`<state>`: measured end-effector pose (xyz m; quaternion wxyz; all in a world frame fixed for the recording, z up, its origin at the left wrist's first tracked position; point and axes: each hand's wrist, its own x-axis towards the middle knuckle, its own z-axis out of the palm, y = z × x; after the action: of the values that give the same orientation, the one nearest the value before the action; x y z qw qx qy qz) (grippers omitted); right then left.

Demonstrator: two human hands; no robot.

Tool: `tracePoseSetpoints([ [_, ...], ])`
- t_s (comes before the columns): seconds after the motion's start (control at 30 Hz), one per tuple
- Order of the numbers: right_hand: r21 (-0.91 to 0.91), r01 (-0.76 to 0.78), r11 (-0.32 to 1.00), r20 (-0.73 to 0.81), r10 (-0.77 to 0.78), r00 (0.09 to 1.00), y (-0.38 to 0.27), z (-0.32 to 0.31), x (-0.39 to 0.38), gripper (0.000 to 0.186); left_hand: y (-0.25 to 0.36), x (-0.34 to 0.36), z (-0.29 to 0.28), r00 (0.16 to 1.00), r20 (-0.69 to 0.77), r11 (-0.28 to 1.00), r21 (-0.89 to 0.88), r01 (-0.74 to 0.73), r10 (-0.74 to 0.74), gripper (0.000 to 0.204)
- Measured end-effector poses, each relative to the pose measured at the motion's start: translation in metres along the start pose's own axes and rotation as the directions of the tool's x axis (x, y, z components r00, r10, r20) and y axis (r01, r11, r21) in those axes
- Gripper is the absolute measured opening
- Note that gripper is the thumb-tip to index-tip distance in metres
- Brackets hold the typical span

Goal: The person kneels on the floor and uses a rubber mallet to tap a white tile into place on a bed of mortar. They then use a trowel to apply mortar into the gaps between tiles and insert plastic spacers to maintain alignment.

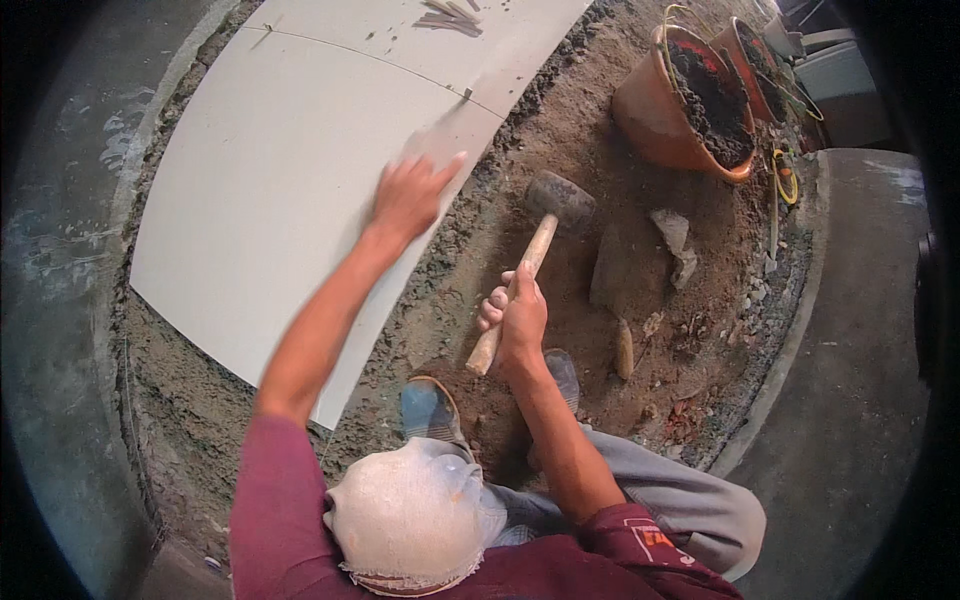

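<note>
My left hand (407,200) is stretched over the large pale tile (260,180), near its right edge, with fingers spread and nothing held. Whether it touches the surface I cannot tell. In my right hand (520,318) is the wooden handle of a rubber mallet (562,200), fingers wrapped round it. The mallet's dark head points away from me, over the soil right of the tile. A thin joint line separates this tile from another pale tile (520,35) beyond it, and a small clip (467,94) stands in that joint.
Right of the mallet lie a trowel (625,348) and a broken fragment (672,232). Two orange buckets (650,110) of dark material stand at the far right. Thin strips (450,18) rest on the far tile. Rough mortar (200,400) borders the near tile; my shoes (430,408) are close to it.
</note>
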<state>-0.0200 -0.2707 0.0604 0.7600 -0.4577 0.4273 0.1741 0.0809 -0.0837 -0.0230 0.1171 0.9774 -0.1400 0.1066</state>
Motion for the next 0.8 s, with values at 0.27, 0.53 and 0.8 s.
tracePoseSetpoints([
  [0.27,-0.026,0.061,0.998,0.046,-0.060,0.997,-0.005,-0.021,0.013,0.038,0.004,0.113,0.032,0.967,0.253,0.995,0.103,-0.004,-0.023,0.051],
  [0.53,-0.184,0.114,0.976,0.071,-0.103,0.992,-0.008,-0.017,0.009,0.036,0.006,0.119,0.031,0.960,0.277,0.997,0.077,0.020,-0.041,0.051],
  [0.8,-0.568,0.519,0.639,0.277,-0.445,0.852,-0.018,-0.002,0.004,0.036,-0.017,0.027,0.002,0.941,0.323,0.995,0.023,0.098,-0.100,0.053],
])
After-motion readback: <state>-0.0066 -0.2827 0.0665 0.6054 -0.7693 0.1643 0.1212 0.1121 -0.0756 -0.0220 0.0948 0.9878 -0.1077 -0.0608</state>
